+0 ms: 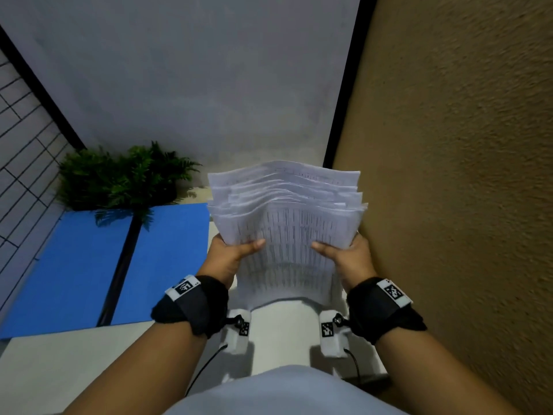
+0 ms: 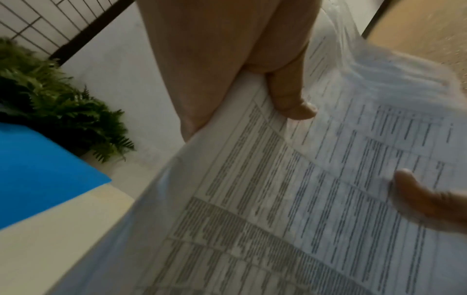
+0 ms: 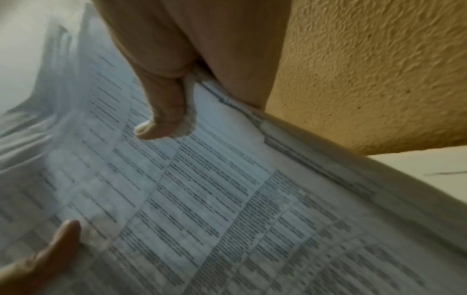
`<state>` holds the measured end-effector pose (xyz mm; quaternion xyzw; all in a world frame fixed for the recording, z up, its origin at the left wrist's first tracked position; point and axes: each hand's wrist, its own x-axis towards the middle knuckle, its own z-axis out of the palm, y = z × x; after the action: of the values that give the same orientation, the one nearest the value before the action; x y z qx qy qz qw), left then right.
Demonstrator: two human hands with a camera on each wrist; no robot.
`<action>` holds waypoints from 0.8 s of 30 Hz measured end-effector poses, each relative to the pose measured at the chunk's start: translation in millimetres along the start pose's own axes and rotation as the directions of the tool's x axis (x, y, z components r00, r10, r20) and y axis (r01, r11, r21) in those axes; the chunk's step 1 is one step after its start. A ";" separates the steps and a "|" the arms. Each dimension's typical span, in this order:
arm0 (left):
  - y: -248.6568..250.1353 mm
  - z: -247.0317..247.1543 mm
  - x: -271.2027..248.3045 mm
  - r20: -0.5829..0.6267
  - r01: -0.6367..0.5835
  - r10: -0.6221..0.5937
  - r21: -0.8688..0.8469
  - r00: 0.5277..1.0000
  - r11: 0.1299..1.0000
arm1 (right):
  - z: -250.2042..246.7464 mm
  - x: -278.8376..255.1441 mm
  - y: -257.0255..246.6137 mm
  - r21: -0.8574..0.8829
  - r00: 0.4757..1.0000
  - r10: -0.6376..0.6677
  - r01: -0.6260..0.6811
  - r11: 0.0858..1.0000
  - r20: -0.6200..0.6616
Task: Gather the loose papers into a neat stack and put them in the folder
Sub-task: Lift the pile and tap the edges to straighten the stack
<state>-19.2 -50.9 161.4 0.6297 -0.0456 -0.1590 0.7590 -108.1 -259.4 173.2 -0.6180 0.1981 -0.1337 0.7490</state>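
Note:
A bundle of printed papers (image 1: 287, 223) stands nearly upright over the white table, its top edges fanned and uneven. My left hand (image 1: 232, 253) grips its left edge, thumb on the front sheet. My right hand (image 1: 344, 253) grips the right edge the same way. The left wrist view shows the printed sheet (image 2: 290, 199) with my left thumb (image 2: 290, 95) pressed on it. The right wrist view shows the sheet (image 3: 202, 199) under my right thumb (image 3: 161, 119). An open blue folder (image 1: 74, 265) lies flat on the table to the left.
A green fern plant (image 1: 122, 178) sits behind the folder at the back left. A rough tan wall (image 1: 463, 175) rises close on the right. The white table (image 1: 59, 369) edge runs near my body, and a grey wall stands behind.

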 end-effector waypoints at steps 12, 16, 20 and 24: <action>-0.1 -13.7 -7.3 0.026 -0.098 0.098 0.019 0.995 0.995 | -14.0 -14.9 -11.1 0.031 0.997 -0.079 0.080 0.996 -0.015; 0.6 -6.6 -10.5 0.083 -0.081 0.078 0.035 0.993 0.996 | -2.1 -16.2 -11.2 -0.034 0.990 -0.123 0.125 0.992 0.073; 5.3 -11.8 -6.5 0.048 -0.118 0.118 -0.006 0.992 0.993 | -4.7 -16.6 -13.0 -0.073 0.989 -0.148 0.147 0.987 -0.014; 10.3 -8.8 -6.7 0.089 -0.155 0.154 0.014 0.984 0.988 | 0.0 -17.7 -19.1 -0.100 0.981 -0.193 0.195 0.976 0.034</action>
<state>-21.3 -39.1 170.5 0.6245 -0.1292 -0.1267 0.7597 -122.9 -255.3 194.3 -0.6738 0.1342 -0.1882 0.7018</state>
